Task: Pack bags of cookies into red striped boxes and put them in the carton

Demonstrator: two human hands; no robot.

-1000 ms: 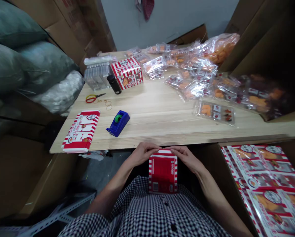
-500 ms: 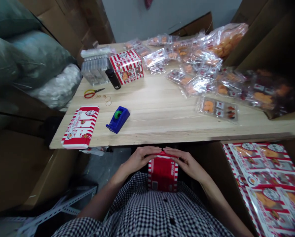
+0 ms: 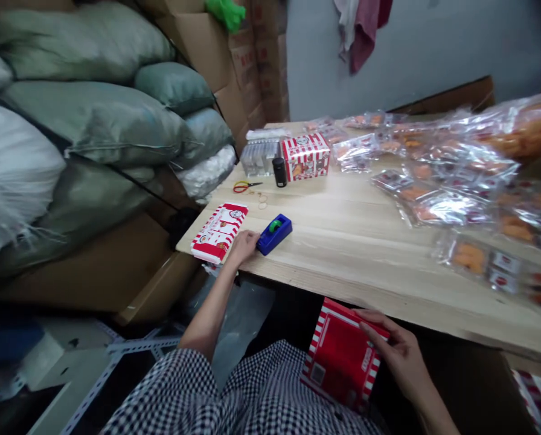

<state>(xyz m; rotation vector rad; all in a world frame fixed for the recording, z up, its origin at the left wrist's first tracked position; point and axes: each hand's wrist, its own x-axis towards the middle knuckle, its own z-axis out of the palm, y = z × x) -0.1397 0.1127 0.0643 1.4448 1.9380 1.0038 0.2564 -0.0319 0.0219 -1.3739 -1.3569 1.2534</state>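
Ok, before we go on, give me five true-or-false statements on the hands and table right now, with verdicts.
1. The left hand is at the near end of the blue tape dispenser. True.
2. The left hand holds the red box. False: the right hand holds it.
3. The scissors lie on the wooden table. True.
4. The black bottle lies on its side. False: it stands upright, next to the striped carton.
5. The flat printed pieces lie to the left of the dispenser, as the wearer sees it. True.
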